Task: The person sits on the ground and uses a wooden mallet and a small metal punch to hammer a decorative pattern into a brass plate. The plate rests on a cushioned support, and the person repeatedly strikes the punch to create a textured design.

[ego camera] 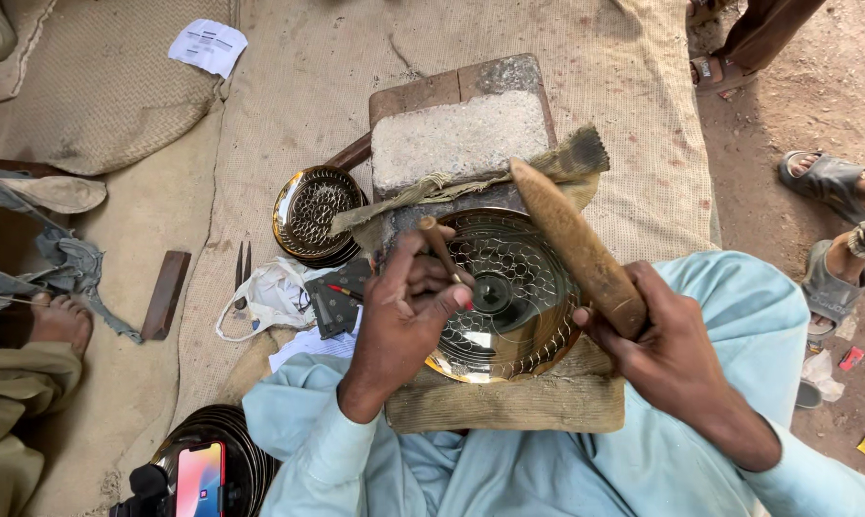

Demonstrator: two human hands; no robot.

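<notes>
While my left hand (404, 311) pinches a slim wooden-handled chisel (442, 251) against the round engraved brass plate (509, 297), my right hand (667, 349) grips a tapered wooden mallet (576, 244). The plate rests on a padded block (509, 402); my fingers hide the chisel's tip. More plates (310, 213) lie at the block's upper left.

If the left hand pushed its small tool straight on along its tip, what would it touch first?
The left hand aims the tool down at the round metal plate, so probably the plate's patterned face near its centre.
</notes>
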